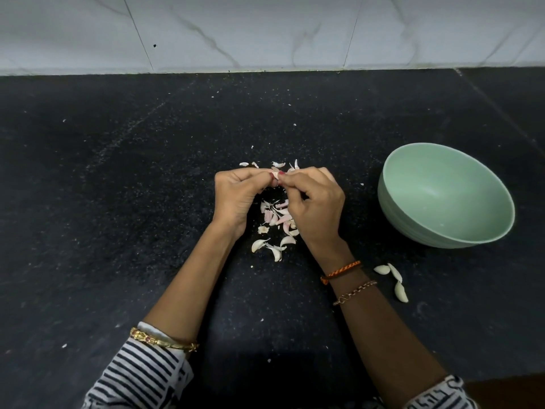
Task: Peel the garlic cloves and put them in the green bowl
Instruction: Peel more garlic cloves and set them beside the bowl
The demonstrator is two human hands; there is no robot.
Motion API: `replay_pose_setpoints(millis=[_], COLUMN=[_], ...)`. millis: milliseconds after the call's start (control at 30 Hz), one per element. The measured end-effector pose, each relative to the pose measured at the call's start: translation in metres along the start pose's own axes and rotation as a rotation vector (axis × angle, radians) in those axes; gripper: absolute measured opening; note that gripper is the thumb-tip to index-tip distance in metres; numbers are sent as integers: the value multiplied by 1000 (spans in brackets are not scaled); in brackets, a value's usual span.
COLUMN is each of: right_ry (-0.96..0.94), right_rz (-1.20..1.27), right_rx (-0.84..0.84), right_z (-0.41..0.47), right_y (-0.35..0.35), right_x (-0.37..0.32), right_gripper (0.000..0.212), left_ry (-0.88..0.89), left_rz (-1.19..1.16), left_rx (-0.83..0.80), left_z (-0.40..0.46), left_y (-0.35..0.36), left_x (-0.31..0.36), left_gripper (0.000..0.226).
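Nearest the camera, two forearms are reaching forward over the black countertop (pixel 118 202), the striped sleeves (pixel 141 376) pushed back; a gold bangle (pixel 165 340) is sitting on the left forearm, and an orange thread band (pixel 340 271) and a thin chain (pixel 354 292) are circling the right wrist. Both arms are angling inward, so the hands are meeting left of the green bowl (pixel 418 231).

The left hand (pixel 236 196) is curling its fingers and thumb around a garlic clove (pixel 275 174), holding it at the fingertips. The right hand (pixel 314 202) is pinching the same clove from the bowl's side, thumb and forefinger pressed tight on its skin, the other fingers folded under. Both hands are raised a little above the counter, palms turned toward each other.

Below and between the wrists, left of the bowl, a heap of peels and cloves (pixel 275 219) is lying on the stone. Three cloves (pixel 395 280) are lying apart from it, just nearer the camera than the bowl, beside the right forearm. The bowl's inside is showing no cloves.

Beyond the hands, a few loose skins (pixel 278 164) are lying; further on, open dark counter is running to the white marbled wall (pixel 265 31). Left of the hands the counter is also lying open.
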State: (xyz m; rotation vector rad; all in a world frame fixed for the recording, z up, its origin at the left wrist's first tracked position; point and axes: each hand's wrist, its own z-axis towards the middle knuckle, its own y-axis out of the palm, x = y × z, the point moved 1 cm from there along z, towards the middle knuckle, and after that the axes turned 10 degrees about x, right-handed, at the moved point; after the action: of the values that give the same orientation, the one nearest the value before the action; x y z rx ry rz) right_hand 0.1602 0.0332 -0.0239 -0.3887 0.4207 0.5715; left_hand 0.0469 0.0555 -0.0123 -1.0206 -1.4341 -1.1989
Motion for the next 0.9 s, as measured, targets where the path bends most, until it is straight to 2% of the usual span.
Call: replay_pose_setpoints(millis=[100,200,233,300,567,767,900], right_ry=[180,591,666,701,538,219,161], right_rz=[110,417,468,462,314,95,62], right_rx=[-62,-154,-147,-137,-143,-58,-34], right_z=[1,6,9,9,5,1,1], right_y=[-3,-5,-5,-5,-5,-4,-4], right_x=[0,-1,0,1,3,2,2], right_gripper=[12,14,17,19,14,9,9], left_ry=[-8,-21,-34,-76,-120,-155,-162], left_rz=[-16,-68,-99,-174,-181,-220,-257], left_rx=[-14,-15,-13,-14,-19,-34,-30], left_z=[-3,-6,-5,-5,-5,-5,-4], left_y=[1,4,6,5,2,3,4], left_x=[2,5,6,7,9,9,8], left_gripper=[18,14,12,10,19,25,28])
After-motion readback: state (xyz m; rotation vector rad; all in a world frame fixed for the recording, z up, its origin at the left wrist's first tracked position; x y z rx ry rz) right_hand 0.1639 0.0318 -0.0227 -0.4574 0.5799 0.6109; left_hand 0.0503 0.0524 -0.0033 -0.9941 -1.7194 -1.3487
